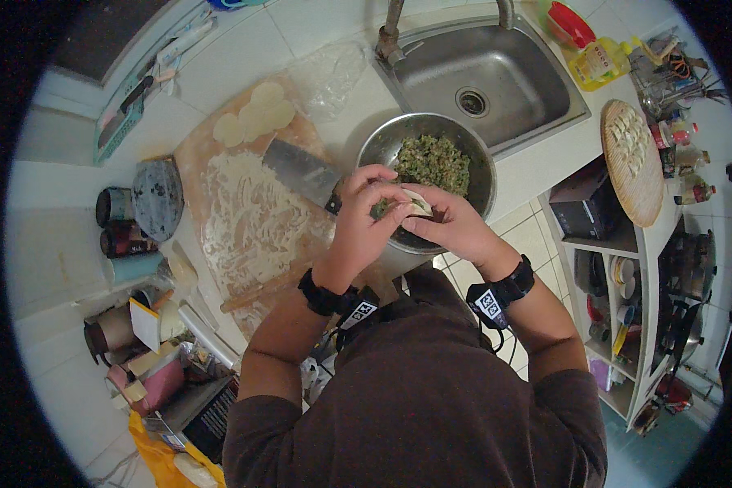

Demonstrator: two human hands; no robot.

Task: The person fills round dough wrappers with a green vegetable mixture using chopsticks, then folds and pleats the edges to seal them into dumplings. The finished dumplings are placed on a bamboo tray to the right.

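Over the near side of a steel mixing bowl [489, 201], my left hand [366, 213] and my right hand [454, 222] pinch a partly folded dumpling [419, 204] between their fingertips. Some green filling shows in its fold. The bowl holds chopped green and brown filling [436, 161]. To the left lies a floured wooden board [195, 158] with several round dough wrappers [262, 116] at its far end. A cleaver [299, 171] rests across the board's right edge, its handle near my left hand. A wooden rolling pin [259, 291] lies on the board's near part.
Beyond the bowl is a steel sink [512, 79] with a faucet [390, 46]. Several shaped dumplings [628, 137] sit on a round woven tray [640, 189] at the right, above open shelves [643, 274]. A clear plastic bag [332, 76] lies behind the board. Jars [119, 207] stand at the left wall.
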